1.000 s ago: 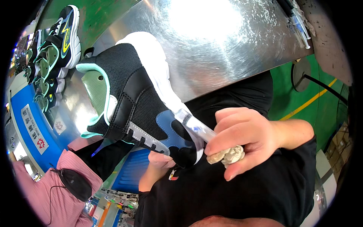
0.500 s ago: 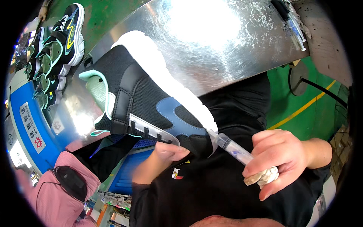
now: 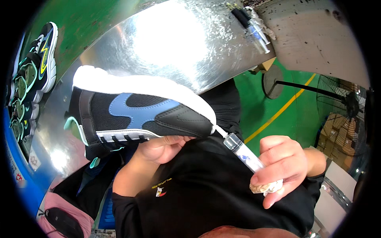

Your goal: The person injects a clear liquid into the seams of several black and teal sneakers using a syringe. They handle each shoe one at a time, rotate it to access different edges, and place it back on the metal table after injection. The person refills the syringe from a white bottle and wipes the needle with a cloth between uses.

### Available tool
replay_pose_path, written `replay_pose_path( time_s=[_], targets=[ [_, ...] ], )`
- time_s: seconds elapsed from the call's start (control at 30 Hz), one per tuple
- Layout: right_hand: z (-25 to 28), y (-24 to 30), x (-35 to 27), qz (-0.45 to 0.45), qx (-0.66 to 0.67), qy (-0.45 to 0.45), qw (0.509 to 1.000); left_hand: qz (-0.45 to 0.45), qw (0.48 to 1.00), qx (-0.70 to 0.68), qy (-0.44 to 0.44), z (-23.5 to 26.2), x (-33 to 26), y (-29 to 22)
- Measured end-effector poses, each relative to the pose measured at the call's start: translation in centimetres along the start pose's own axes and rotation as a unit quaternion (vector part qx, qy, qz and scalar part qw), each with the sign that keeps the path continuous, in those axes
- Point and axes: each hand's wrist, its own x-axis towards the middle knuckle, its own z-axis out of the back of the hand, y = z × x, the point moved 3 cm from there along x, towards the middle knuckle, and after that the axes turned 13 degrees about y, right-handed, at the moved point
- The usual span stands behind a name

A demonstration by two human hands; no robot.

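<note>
My left hand [image 3: 162, 149] grips a black sneaker [image 3: 139, 108] by its lower side, near the laces and toe. The shoe lies on its side in the air, its thick white sole upward and its toe to the right; blue and grey panels and a mint collar show. In my right hand [image 3: 285, 163] is a clear syringe [image 3: 245, 154] with bluish marks on its barrel. Its narrow tip touches, or nearly touches, the sole edge at the toe. A crumpled off-white wad [image 3: 266, 187] is tucked between my right fingers by the syringe's rear end.
A shiny metal table [image 3: 119, 51] lies beyond the shoe, with black-capped syringes [image 3: 254, 29] at its far right. More sneakers [image 3: 33, 75] stand at far left. A person in pink [image 3: 75, 206] is at lower left, a fan [image 3: 345, 99] at right.
The shoe has turned to lie more level, its heel now further left and its sole along the top. The syringe tip stays by the toe. The whole view has shifted, moving the table items leftward.
</note>
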Motion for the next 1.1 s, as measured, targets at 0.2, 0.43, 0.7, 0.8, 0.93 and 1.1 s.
replay_pose_path(
  time_s=[0.2, 0.43, 0.7, 0.8, 0.93, 1.1],
  targets=[
    [-0.4, -0.4, -0.1, 0.02, -0.101, -0.034, 0.994, -0.03, 0.999, -0.005, 0.031, -0.7, 2.4, -0.3],
    [-1.6, -1.2, 0.6, 0.024, -0.269, -0.036, 0.962, -0.054, 0.995, -0.026, 0.074, -1.2, 3.9, -0.8],
    [-2.3, -2.9, 1.4, 0.041, -0.444, -0.03, 0.894, -0.05, 0.993, -0.042, 0.097, -1.9, 4.0, -0.9],
    [-2.3, -3.0, 1.4, 0.039, -0.455, -0.025, 0.889, -0.059, 0.991, -0.05, 0.113, -2.5, 4.2, -1.2],
    [-2.4, -2.7, 1.6, 0.054, -0.463, -0.028, 0.885, -0.06, 0.992, -0.041, 0.1, -2.7, 3.9, -1.3],
    [-1.6, -2.4, 1.0, 0.027, -0.425, -0.088, 0.901, -0.028, 0.992, -0.075, 0.099, -0.7, 1.4, -0.2]
  ],
)
